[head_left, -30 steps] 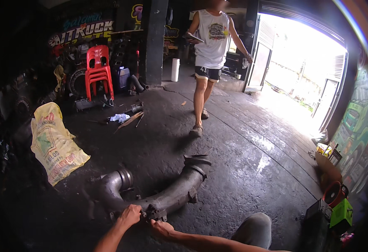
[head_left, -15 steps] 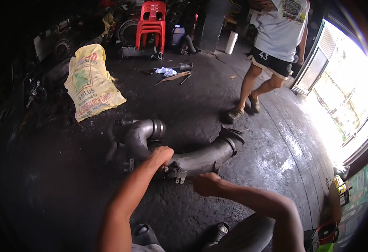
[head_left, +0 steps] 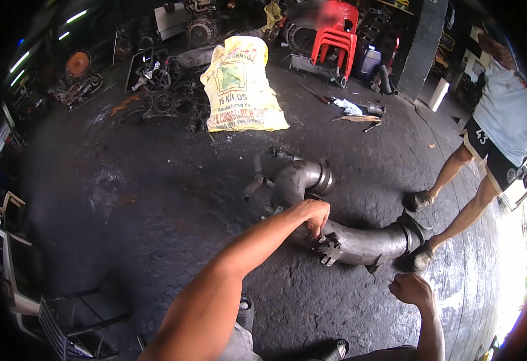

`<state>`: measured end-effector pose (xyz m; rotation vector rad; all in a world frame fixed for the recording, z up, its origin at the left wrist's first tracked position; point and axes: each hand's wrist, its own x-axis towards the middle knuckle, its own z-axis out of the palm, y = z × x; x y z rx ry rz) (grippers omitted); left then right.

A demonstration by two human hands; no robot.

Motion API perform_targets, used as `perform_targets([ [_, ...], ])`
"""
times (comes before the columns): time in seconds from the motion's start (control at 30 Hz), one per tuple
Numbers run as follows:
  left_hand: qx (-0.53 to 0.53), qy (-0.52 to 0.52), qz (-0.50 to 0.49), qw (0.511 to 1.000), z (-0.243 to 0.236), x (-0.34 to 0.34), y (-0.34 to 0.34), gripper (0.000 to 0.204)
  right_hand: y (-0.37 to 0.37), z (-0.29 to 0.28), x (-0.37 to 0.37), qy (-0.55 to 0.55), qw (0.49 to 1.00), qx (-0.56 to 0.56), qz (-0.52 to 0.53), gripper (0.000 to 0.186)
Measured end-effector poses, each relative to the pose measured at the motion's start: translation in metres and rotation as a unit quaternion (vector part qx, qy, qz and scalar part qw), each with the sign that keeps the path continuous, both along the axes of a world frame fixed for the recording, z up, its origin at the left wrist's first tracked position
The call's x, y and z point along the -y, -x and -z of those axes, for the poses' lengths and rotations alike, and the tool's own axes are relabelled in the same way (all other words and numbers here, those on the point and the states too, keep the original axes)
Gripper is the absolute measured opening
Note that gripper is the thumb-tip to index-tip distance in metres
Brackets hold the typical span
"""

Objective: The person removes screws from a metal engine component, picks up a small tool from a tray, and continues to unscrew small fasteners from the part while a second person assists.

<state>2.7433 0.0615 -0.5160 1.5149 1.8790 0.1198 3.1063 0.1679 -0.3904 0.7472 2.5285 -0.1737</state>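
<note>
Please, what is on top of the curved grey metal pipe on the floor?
The bare left hand is over the curved grey metal pipe, beside a dark metal bracket. The surface beneath the hand cannot be seen.

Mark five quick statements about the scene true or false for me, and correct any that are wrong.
1. The left hand is at the curved metal pipe. True.
2. The right hand grips the pipe's flared end. False: it is apart from the pipe.
3. The red chairs are stacked together. True.
4. The yellow sack lies nearer the wearer than the pipe. False: it lies beyond the pipe.
5. Another person stands toward the right of the view. True.
</note>
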Motion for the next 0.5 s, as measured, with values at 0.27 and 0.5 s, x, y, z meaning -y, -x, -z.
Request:
perform_targets([
  [0.27, -0.047, -0.003, 0.077, 0.996, -0.038, -0.068, -0.027, 0.029, -0.033, -0.003, -0.052, -0.039, 0.995, -0.088, -0.018, 0.039],
  [0.5, -0.017, 0.075, 0.126, 0.989, 0.024, -0.065, 0.014, 0.040, -0.010, 0.034, -0.080, -0.052, 0.967, -0.247, -0.042, 0.035],
])
